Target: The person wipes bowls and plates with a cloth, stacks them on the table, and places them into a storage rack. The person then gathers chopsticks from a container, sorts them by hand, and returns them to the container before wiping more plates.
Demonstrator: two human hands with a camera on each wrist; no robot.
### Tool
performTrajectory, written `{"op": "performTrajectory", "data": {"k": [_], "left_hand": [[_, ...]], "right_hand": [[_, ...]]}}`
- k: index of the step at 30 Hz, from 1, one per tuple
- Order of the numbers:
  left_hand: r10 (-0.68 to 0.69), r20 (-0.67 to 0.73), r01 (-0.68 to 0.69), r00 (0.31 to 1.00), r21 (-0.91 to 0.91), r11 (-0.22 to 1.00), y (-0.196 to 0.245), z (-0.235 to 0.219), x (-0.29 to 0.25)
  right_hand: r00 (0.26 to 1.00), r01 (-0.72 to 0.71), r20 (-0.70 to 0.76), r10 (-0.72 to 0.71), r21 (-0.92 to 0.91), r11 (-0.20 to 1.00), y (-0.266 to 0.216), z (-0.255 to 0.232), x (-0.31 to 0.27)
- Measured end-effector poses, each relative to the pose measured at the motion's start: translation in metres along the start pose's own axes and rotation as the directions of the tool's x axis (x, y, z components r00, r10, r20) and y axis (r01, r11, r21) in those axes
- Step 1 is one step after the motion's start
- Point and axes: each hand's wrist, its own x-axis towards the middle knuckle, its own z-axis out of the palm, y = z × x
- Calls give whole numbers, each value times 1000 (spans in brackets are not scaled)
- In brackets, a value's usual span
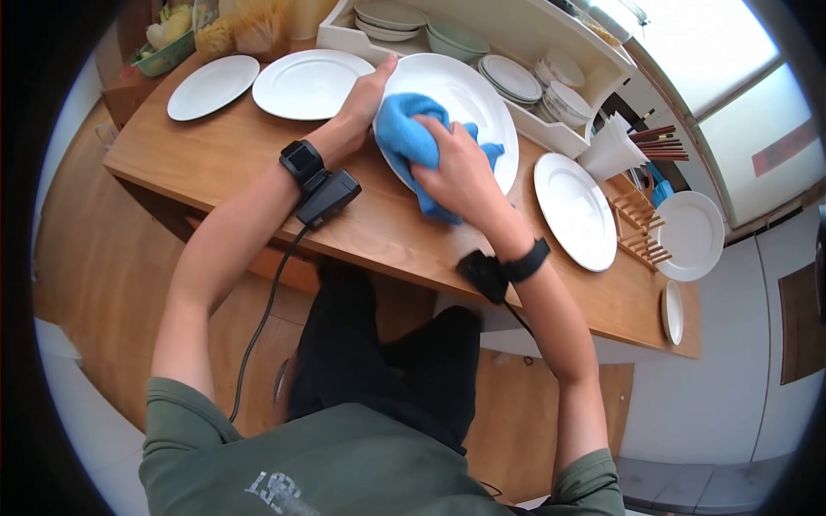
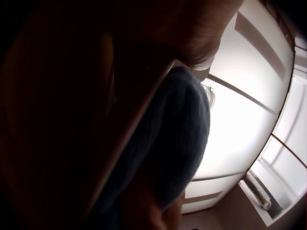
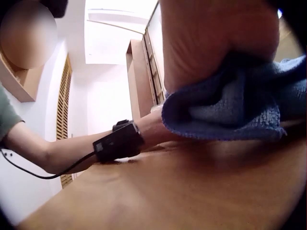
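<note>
A white plate [image 1: 482, 103] is held tilted over the wooden table in the head view. My left hand [image 1: 366, 103] grips its left rim, thumb on the upper face and the other fingers hidden beneath. On the plate's face, my right hand [image 1: 456, 163] presses a bunched blue cloth [image 1: 404, 129], its fingers curled into it. The left wrist view is dark, with the cloth [image 2: 184, 129] against the plate's edge. Folds of cloth [image 3: 225, 110] hang below the right hand [image 3: 216, 43] in the right wrist view, just above the tabletop.
Two white plates [image 1: 311, 84] lie to the left, another [image 1: 575, 211] to the right. Beyond it are a wooden rack [image 1: 635, 225], a plate [image 1: 690, 236] and a small dish [image 1: 673, 312]. A white shelf [image 1: 344, 39] of bowls stands behind, near a cup of chopsticks [image 1: 613, 148].
</note>
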Motion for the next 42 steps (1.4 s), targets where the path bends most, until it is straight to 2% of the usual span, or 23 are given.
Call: {"op": "performTrajectory", "data": {"k": [1, 3, 5, 8, 9, 11, 12, 13, 15, 18, 21, 23, 27, 28, 30, 33, 37, 39, 42], "left_hand": [[10, 4, -10, 1000, -17, 1000, 3, 1, -3], [25, 14, -25, 1000, -22, 999, 5, 3, -7], [56, 79, -60, 995, 48, 997, 4, 2, -7], [73, 83, -79, 994, 77, 994, 1, 2, -4], [74, 87, -82, 993, 94, 992, 2, 2, -3], [75, 83, -83, 994, 101, 991, -1, 1, 0], [74, 82, -83, 994, 113, 990, -2, 0, 1], [77, 80, -86, 994, 114, 990, -2, 0, 1], [98, 99, -111, 990, 131, 985, -2, 0, 0], [100, 107, -114, 989, 136, 984, -4, 0, 1], [83, 83, -93, 993, 125, 988, 0, 3, -4], [112, 107, -123, 988, 105, 987, -3, 1, 1], [156, 131, -164, 979, 49, 985, -4, 4, 0], [112, 111, -121, 988, 83, 989, -2, 4, -3], [10, 78, -23, 997, 167, 986, 4, 2, -8], [116, 55, -121, 992, 110, 986, -7, -1, 1], [118, 77, -122, 990, 51, 991, -7, 2, -1], [52, 79, -56, 996, 41, 998, -9, 2, 1], [80, 47, -84, 996, 91, 992, -13, 1, 2]], "right_hand": [[1000, 0, 6, 0, -3, 1000, 0, -4, -11], [989, -44, 141, 41, 21, 999, 5, -15, -29], [984, -61, 170, 60, -2, 998, 14, -27, -37], [969, -177, 141, 204, -183, 967, 34, -40, -40], [969, -173, 143, 201, -187, 967, 44, -42, -36], [944, -287, 99, 316, -233, 929, 67, -43, -25], [915, -343, 128, 383, -256, 904, 80, -43, -14], [910, -353, 118, 397, -282, 892, 94, -41, -4], [869, -459, 46, 492, -292, 839, 105, -38, 17], [842, -509, -12, 539, -344, 789, 110, -34, 51], [824, -547, -43, 565, -325, 772, 95, -25, 75], [833, -536, -48, 551, -315, 783, 75, -21, 84], [922, -387, -66, 382, -221, 895, 34, -10, 86], [954, -301, -100, 284, -269, 915, 30, -3, 83], [972, -229, -100, 211, -250, 941, 14, 5, 73], [986, -140, -118, 117, -206, 969, 0, 10, 50], [994, -81, -86, 69, -154, 985, -4, 4, 16], [998, -60, -35, 55, -172, 983, -4, -2, 1], [993, -95, 62, 103, -129, 987, -5, -15, -19]]}}
